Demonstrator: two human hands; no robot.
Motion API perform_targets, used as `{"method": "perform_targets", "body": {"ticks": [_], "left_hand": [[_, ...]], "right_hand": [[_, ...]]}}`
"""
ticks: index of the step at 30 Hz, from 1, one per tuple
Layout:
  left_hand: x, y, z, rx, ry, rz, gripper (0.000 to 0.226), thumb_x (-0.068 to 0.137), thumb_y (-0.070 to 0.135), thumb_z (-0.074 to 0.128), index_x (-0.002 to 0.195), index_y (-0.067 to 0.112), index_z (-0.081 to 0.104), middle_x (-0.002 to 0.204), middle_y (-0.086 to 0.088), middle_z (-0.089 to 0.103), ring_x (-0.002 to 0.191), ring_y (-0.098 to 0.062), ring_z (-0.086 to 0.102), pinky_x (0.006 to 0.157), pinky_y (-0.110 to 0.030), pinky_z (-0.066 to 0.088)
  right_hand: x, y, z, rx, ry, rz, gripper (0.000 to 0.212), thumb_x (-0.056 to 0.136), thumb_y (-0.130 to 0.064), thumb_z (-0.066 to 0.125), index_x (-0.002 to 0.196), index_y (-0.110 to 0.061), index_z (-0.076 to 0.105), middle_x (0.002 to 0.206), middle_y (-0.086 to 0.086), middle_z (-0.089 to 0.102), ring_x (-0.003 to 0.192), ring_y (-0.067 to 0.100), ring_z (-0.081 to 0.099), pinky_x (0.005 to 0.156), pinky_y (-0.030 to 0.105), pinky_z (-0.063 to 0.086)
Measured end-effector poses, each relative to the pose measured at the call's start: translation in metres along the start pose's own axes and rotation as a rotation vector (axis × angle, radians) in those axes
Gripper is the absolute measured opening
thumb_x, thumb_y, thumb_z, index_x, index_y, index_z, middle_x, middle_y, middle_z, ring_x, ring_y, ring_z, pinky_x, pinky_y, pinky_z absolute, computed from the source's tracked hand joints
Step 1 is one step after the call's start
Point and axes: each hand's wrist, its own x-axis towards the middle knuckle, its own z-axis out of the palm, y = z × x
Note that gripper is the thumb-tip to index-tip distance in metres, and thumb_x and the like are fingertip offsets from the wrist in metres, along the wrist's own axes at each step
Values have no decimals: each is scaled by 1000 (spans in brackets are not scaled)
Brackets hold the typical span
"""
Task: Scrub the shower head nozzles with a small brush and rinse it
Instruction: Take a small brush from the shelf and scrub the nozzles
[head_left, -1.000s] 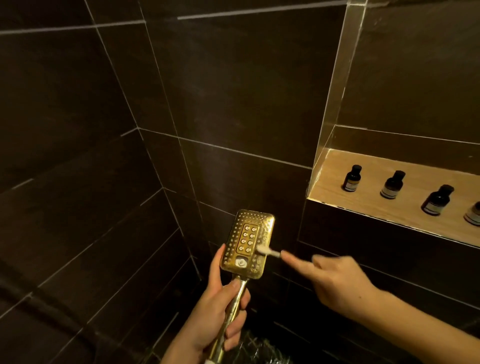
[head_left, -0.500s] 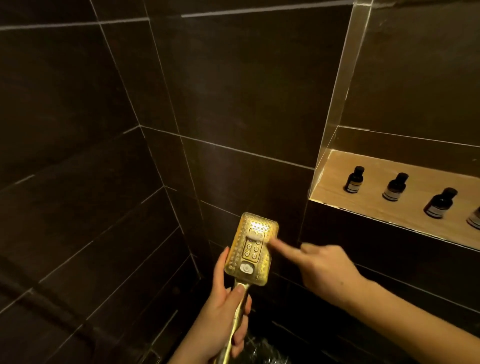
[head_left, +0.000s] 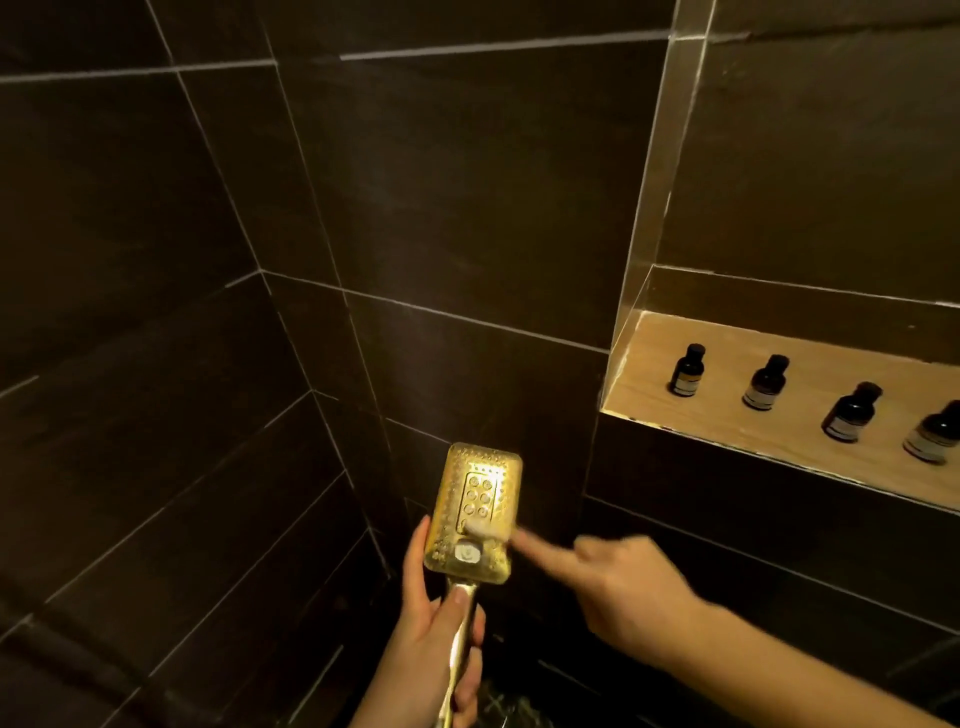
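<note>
Clearly mid-scrub, I had my left hand (head_left: 436, 644) wrapped around the handle of the gold rectangular metal shower head (head_left: 475, 512), upright before dark tiles, my right hand (head_left: 618, 587) pinching a small pale brush (head_left: 485, 530) against its lower nozzles; rinsing remained undone.

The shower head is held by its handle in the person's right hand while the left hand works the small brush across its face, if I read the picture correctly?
Not quite: the hands are swapped. In the head view the left hand grips the shower head by its handle, and the right hand works the small brush across its face.
</note>
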Motion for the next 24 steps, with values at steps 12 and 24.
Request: {"method": "perform_targets", "body": {"ticks": [12,24], "left_hand": [[17,2,7,-55,43,-18,71,102,13,55,136,70,29,67,-18,62,45,-22,47,43,-28,42],[7,7,30,69,73,57,71,107,26,45,126,88,15,93,-23,62,43,-25,50,39,-29,41]], "right_hand": [[-8,-4,19,17,54,86,81,81,-27,51,153,-42,16,64,-12,53,45,5,48,41,22,46],[27,-5,6,74,237,300,97,86,-20,60,148,-54,-6,76,-7,62,59,12,59,54,33,53]]}}
